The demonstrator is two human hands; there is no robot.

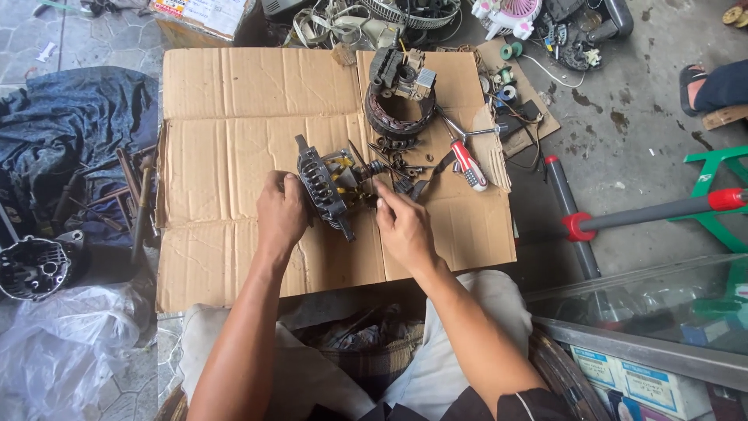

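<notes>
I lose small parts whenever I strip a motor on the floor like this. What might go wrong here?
The loose screws and bits lie unboxed on the cardboard sheet, just beyond the right hand, so a sweep may scatter them. The motor part stands on edge, steadied only by the left hand, so it might tip.

Black motor part (331, 187) with yellow, brown cardboard (234, 132), red-white screwdriver (467, 165)

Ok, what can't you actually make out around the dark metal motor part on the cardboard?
Head view only:
- Dark metal motor part: near side hidden by left hand.
- Right hand: fingertips blurred; what they pinch is unclear.
- Small dark screws and bits: too small to identify.
</notes>
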